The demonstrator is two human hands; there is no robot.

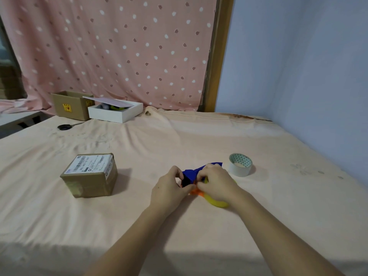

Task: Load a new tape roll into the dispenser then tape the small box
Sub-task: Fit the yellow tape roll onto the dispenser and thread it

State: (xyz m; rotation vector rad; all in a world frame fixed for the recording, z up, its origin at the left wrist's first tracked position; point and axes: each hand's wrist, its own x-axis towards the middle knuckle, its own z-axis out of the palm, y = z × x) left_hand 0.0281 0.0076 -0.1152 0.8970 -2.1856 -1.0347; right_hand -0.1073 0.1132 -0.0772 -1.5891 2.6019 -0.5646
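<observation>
The tape dispenser (191, 173) lies on the cloth-covered table, with a blue body, an orange part and a yellow handle. Both hands cover much of it. My left hand (169, 189) pinches its left end, and my right hand (216, 182) grips it from the right, over the handle. A roll of clear tape (240, 164) with a teal triangle-patterned core stands just right of my right hand, untouched. The small brown cardboard box (90, 176), with a white shipping label on top, sits to the left of my hands, apart from them.
At the back left stand an open brown carton (68, 105) and a white box (115, 112) with a loose lid. Black-handled scissors (65, 126) lie in front of them. A pink dotted curtain hangs behind, and a blue wall (298, 76) bounds the right side.
</observation>
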